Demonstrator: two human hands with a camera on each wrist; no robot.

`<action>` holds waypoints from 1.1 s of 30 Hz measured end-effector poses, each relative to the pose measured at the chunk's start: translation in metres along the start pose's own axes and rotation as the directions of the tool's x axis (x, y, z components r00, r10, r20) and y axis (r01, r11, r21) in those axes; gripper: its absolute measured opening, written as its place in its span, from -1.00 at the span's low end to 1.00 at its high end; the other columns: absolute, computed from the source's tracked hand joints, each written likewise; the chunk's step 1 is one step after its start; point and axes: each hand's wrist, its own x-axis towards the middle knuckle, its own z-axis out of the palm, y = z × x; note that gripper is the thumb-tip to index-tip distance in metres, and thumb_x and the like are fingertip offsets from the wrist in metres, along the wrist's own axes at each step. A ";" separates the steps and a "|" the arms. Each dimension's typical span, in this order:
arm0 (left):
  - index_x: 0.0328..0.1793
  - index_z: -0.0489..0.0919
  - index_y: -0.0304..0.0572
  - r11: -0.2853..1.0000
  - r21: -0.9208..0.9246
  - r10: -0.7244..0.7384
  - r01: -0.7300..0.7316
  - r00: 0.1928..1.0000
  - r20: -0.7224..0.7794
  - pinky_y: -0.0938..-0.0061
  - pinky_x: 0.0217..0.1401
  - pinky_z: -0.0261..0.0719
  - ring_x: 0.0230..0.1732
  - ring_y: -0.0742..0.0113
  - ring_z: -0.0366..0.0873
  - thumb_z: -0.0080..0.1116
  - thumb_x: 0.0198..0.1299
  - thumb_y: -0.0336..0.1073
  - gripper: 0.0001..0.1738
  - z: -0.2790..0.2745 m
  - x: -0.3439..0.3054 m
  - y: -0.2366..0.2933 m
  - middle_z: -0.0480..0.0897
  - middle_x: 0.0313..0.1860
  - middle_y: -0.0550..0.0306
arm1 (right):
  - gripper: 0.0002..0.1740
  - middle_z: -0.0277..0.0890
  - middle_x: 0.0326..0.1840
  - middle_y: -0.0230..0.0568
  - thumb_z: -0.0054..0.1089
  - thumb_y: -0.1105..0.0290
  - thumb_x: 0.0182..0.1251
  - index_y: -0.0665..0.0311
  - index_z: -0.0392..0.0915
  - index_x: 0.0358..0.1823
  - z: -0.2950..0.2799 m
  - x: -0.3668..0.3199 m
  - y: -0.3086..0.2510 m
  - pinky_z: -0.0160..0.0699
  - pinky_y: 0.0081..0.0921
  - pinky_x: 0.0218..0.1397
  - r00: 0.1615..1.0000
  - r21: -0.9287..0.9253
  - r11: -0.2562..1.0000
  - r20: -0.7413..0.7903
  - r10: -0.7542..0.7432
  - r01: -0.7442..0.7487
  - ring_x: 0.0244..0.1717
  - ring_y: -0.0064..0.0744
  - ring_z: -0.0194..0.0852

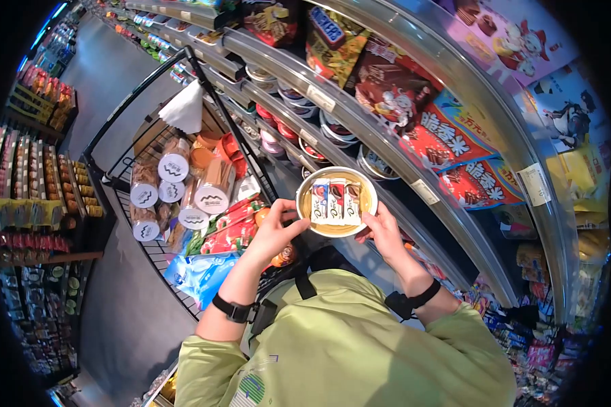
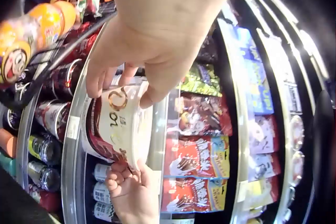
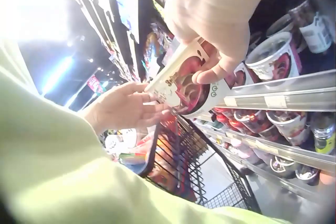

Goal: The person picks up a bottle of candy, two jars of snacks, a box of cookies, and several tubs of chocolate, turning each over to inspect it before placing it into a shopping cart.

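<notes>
A round tub of Dove chocolates is held in front of the body, its see-through top facing up and showing three wrapped bars. My right hand grips its right side; in the right wrist view the fingers of that hand curl against the printed wall. On the opposite side, my left hand has its fingertips at the tub's edge. Those fingers look fairly straight and loosely spread in the right wrist view. Brown print and a pale wall show on the tub in the left wrist view.
To the left stands a black shopping cart with white-lidded jars, a blue bag and red packages. Shelves on the right hold more tubs and red snack bags. A shelf edge runs close beside my right hand.
</notes>
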 end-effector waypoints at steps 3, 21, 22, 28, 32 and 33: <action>0.46 0.16 -0.14 0.985 -0.157 0.079 -0.075 0.997 0.017 0.36 0.32 0.35 0.27 0.29 0.38 0.37 0.09 -0.35 -0.16 -0.025 -0.032 0.017 0.43 0.23 0.01 | -0.65 0.54 -0.25 -0.20 -0.03 0.32 0.45 0.32 0.30 0.17 0.033 -0.006 -0.028 0.53 -0.62 -0.54 0.995 -0.056 0.998 0.100 0.026 -0.020 -0.56 -0.50 0.55; 0.49 0.12 -0.18 0.725 -0.689 -0.144 0.002 0.978 -0.149 0.30 -0.14 0.77 0.16 0.13 0.57 -0.32 0.29 0.44 -0.08 -0.110 -0.121 0.038 0.48 0.28 -0.07 | -0.01 0.25 0.29 -0.06 0.45 0.37 0.10 0.16 -0.14 0.40 0.166 0.019 -0.040 0.21 -0.29 0.40 0.808 -0.080 0.996 0.584 0.080 -0.041 0.31 -0.31 0.27; 0.52 0.08 -0.09 0.745 -0.667 -0.134 0.026 0.985 -0.111 0.24 -0.07 0.73 0.28 0.14 0.48 -0.38 0.32 0.42 -0.11 -0.113 -0.122 0.038 0.44 0.34 -0.02 | -0.03 0.24 0.29 -0.02 0.43 0.43 0.13 0.11 -0.14 0.40 0.169 0.019 -0.044 0.23 -0.24 0.40 0.808 -0.037 0.999 0.587 0.050 -0.035 0.31 -0.27 0.28; 0.59 -0.08 0.10 0.803 -0.579 -0.175 0.138 0.984 -0.008 0.49 -0.55 0.59 -0.41 0.10 0.69 -0.28 0.30 0.37 -0.13 -0.116 -0.134 0.039 0.42 0.34 -0.12 | 0.01 0.32 0.28 0.00 0.23 0.21 0.26 0.07 -0.29 0.58 0.165 0.025 -0.060 0.39 -0.30 0.27 0.797 -0.073 0.992 0.591 0.126 -0.103 0.24 -0.29 0.39; 0.63 -0.29 0.17 0.873 -0.487 -0.090 0.018 0.988 -0.125 0.50 -0.52 0.61 -0.42 0.12 0.69 -0.06 0.23 0.05 -0.06 -0.106 -0.142 0.045 0.34 0.37 -0.20 | -0.22 0.45 0.16 -0.11 0.00 0.10 0.41 0.12 -0.15 0.52 0.152 0.027 -0.055 0.52 -0.31 0.14 0.800 -0.023 0.972 0.563 0.207 -0.235 0.11 -0.31 0.53; 0.63 -0.24 0.15 0.889 -0.458 -0.093 0.009 0.983 -0.160 0.48 -0.54 0.63 -0.45 0.13 0.69 0.02 0.19 0.06 -0.02 -0.106 -0.140 0.044 0.43 0.28 -0.14 | -0.29 0.47 0.14 -0.14 -0.07 0.08 0.44 0.13 -0.10 0.50 0.151 0.027 -0.056 0.55 -0.30 0.10 0.791 -0.024 0.968 0.571 0.220 -0.252 0.07 -0.32 0.56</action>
